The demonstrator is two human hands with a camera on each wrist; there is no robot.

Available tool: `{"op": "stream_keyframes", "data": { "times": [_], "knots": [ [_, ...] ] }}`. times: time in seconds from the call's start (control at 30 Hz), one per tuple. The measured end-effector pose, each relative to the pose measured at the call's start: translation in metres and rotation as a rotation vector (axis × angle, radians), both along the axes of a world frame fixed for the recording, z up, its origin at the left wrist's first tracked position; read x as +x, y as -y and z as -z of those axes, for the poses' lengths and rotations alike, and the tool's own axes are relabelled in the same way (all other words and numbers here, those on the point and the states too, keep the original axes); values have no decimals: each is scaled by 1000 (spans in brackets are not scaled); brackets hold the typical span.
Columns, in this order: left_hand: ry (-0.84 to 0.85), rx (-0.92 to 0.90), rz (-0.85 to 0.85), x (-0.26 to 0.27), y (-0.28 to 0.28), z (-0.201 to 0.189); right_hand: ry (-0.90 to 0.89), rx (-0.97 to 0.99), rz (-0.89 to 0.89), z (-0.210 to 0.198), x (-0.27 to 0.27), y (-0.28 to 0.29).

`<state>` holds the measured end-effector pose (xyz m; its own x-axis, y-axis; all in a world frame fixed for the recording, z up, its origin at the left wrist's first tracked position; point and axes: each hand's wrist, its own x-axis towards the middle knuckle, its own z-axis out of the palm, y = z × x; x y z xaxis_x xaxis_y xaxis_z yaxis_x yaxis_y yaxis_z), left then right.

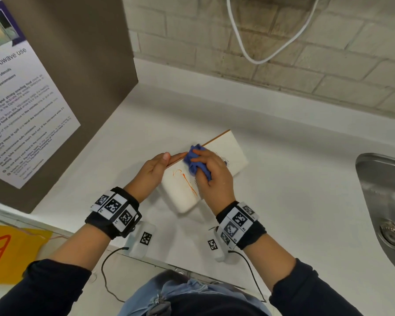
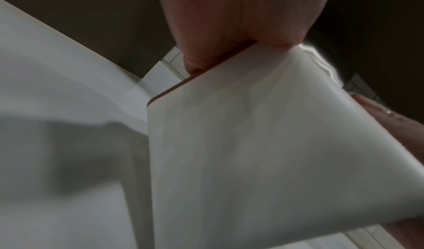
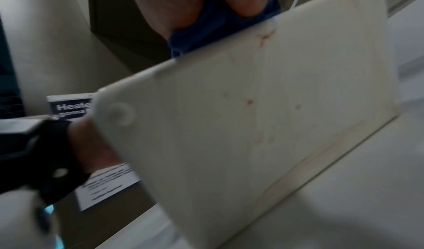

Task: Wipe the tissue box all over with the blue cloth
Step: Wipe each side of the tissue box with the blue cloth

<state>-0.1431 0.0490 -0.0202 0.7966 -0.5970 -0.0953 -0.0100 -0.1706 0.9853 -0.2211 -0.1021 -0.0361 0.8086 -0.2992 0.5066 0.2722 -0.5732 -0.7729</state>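
**Wiping the box on the counter**

Your right hand [image 1: 211, 169] curls round the bunched cloth [image 1: 195, 161], pressing it on the box [image 1: 224, 148], which lies on the counter [image 1: 283, 190]. Your left hand [image 1: 154, 169], fingers straight, steadies the box's left edge. Orange streaks mark the top; both wrist views are blurred, and the hands hide the box's middle.
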Motion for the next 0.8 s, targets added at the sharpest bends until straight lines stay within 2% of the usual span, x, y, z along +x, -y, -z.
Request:
{"op": "stream_keyframes", "data": {
  "times": [0.13, 0.23, 0.33, 0.43, 0.53, 0.7, 0.8],
  "knots": [
    [-3, 6, -5, 0, 0, 2, -15, 37, -157, -5, -5, -21],
    [-24, -19, 50, -3, 0, -3, 10, -119, -292, -8, -9, -27],
    [-14, -19, 88, -5, 1, -9, 48, -303, -354, -4, -11, -20],
    [-7, -7, 111, -1, -2, -8, 66, -411, -465, -2, -14, -12],
    [-19, -21, 113, 6, -5, -2, 7, -485, -549, 0, -20, -6],
    [-9, -8, 80, 14, -7, 8, 11, -535, -636, 10, -41, 11],
    [10, -15, 82, 16, -8, 12, 26, -491, -593, 17, -46, 24]
  ]
}}
